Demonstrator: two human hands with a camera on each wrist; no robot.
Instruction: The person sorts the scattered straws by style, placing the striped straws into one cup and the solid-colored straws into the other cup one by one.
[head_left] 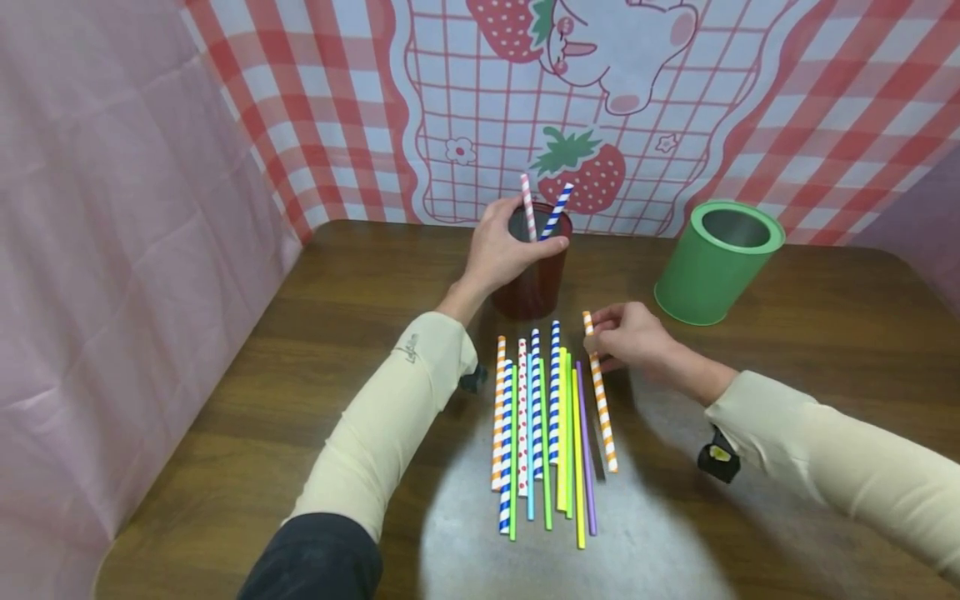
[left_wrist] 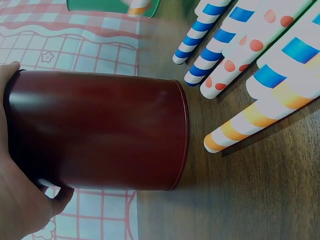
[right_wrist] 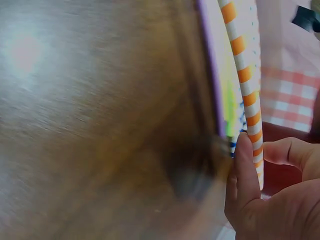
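At the back of the table my left hand (head_left: pixel 506 250) grips a dark red cup (left_wrist: pixel 100 130) near its rim, thumb on one side and fingers round the other. A pink-and-white straw (head_left: pixel 528 208) and a blue-and-white striped straw (head_left: pixel 557 210) stand tilted in that cup. My right hand (head_left: pixel 630 337) pinches an orange-and-white striped straw (right_wrist: pixel 246 75) near its far end, between thumb and fingertips. This straw lies to the right of a row of straws, beside a purple straw (head_left: pixel 587 450). In the row are striped, red-dotted (head_left: pixel 522 417), yellow and green straws.
A green canister (head_left: pixel 697 275) with an open top stands at the back right of the wooden table (head_left: pixel 300 400). Behind the table hangs a checked cloth (head_left: pixel 337 108) with strawberries. A pink curtain (head_left: pixel 112 208) borders the left side.
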